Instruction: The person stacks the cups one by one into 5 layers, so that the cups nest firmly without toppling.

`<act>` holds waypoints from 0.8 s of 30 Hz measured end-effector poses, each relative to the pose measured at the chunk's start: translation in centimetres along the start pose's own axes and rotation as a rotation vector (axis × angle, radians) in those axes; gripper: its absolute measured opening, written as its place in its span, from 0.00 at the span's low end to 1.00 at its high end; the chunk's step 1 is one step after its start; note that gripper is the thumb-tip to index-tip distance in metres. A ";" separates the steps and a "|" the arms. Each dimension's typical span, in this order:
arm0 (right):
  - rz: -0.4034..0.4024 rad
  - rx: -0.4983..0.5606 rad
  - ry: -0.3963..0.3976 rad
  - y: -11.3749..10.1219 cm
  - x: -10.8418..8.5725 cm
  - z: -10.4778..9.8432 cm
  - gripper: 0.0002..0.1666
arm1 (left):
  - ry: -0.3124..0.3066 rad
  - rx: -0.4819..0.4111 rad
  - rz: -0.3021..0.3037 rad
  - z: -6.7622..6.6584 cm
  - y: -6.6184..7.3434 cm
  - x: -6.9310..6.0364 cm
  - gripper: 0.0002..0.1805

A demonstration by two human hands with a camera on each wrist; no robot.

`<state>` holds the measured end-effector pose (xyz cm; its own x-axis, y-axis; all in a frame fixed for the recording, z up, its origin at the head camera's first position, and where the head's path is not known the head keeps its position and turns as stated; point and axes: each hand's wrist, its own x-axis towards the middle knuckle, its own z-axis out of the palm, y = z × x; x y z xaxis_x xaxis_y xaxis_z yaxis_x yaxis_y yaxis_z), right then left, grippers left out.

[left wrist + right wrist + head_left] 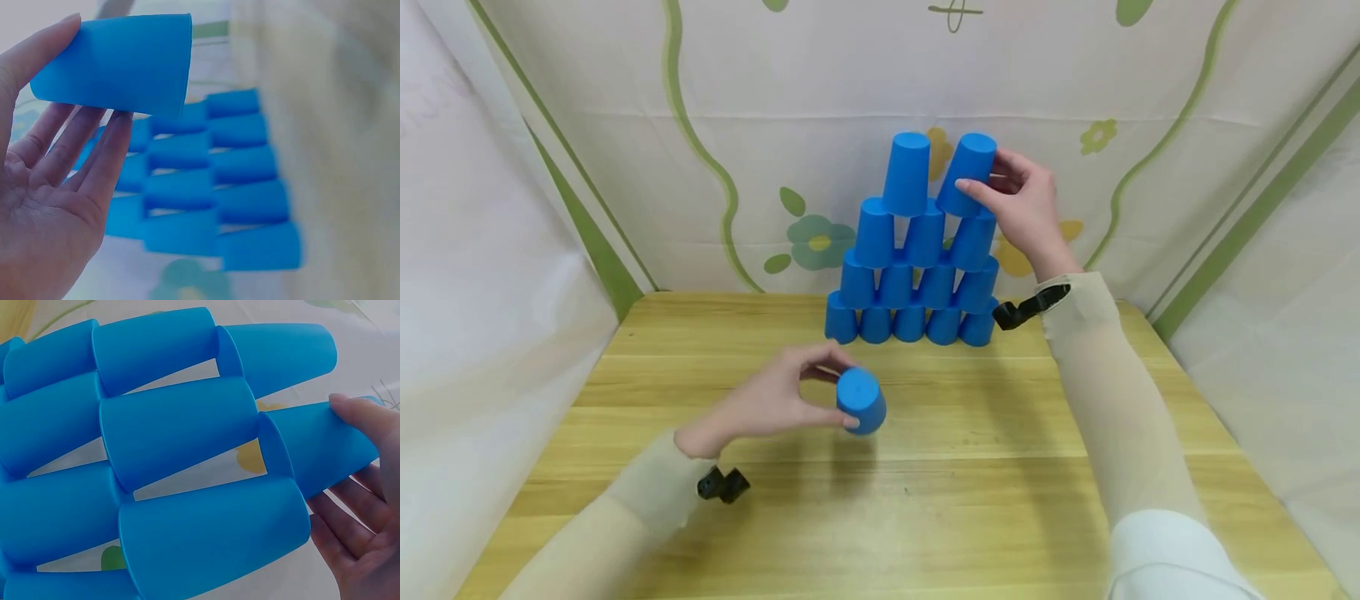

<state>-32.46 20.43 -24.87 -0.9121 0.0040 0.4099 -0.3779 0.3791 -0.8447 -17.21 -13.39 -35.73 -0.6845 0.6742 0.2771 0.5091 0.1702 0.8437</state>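
Note:
Upside-down blue cups form a stepped stack [895, 287] at the back of the table, with two cups in its top row. My right hand [1026, 200] pinches the right top cup [967, 171] between thumb and fingers; that cup leans a little, its rim at the row below. Beside it the left top cup [907, 175] stands untouched. In front of the stack, my left hand [782, 396] holds a single blue cup [861, 400] base up above the table. The left wrist view shows thumb and fingers on opposite sides of this cup [119, 62].
The wooden table [925, 517] extends in front of the stack. A white cloth [1000, 75] printed with flowers and green lines hangs close behind the cups. White cloth walls [482, 250] border the table on both sides.

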 end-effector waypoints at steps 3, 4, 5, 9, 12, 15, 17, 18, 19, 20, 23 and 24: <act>0.006 -0.002 -0.001 -0.2 0.0 0.1 0.36 | 0.056 0.033 0.090 -1.8 1.4 1.0 0.27; 0.007 -0.005 -0.003 -0.2 0.0 0.1 0.37 | 0.077 0.044 0.116 -2.3 1.9 1.4 0.27; 0.008 -0.006 -0.005 -0.2 0.0 0.1 0.37 | 0.099 0.059 0.138 -2.8 2.3 1.7 0.28; 0.014 -0.011 -0.010 0.0 -0.1 0.0 0.37 | 0.176 0.102 0.193 -4.3 3.8 3.0 0.27; 0.023 -0.015 -0.008 0.2 -0.1 -0.1 0.38 | 0.215 0.102 0.211 -5.1 4.6 4.0 0.27; 0.029 -0.022 -0.008 0.4 -0.1 -0.2 0.39 | 0.244 0.102 0.219 -5.7 5.1 5.1 0.27; 0.030 -0.026 -0.013 0.5 -0.1 -0.2 0.39 | 0.252 0.107 0.226 -6.0 5.4 5.8 0.26; 0.030 -0.028 -0.016 0.5 -0.1 -0.2 0.39 | 0.254 0.115 0.227 -6.2 5.6 6.2 0.26; 0.027 -0.031 -0.019 0.6 -0.2 -0.3 0.39 | 0.256 0.122 0.229 -6.4 5.7 6.5 0.26; 0.026 -0.032 -0.023 0.6 -0.2 -0.3 0.39 | 0.256 0.127 0.228 -6.6 5.9 6.8 0.25; 0.022 -0.040 -0.031 0.8 -0.3 -0.4 0.39 | 0.267 0.137 0.218 -7.3 6.4 7.9 0.25; 0.022 -0.042 -0.035 0.9 -0.3 -0.4 0.39 | 0.273 0.138 0.213 -7.5 6.6 8.2 0.25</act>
<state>-32.47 21.13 -25.60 -0.9253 -0.0196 0.3788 -0.3518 0.4177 -0.8377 -23.39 -12.11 -24.42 -0.6599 0.4915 0.5683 0.7082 0.1542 0.6890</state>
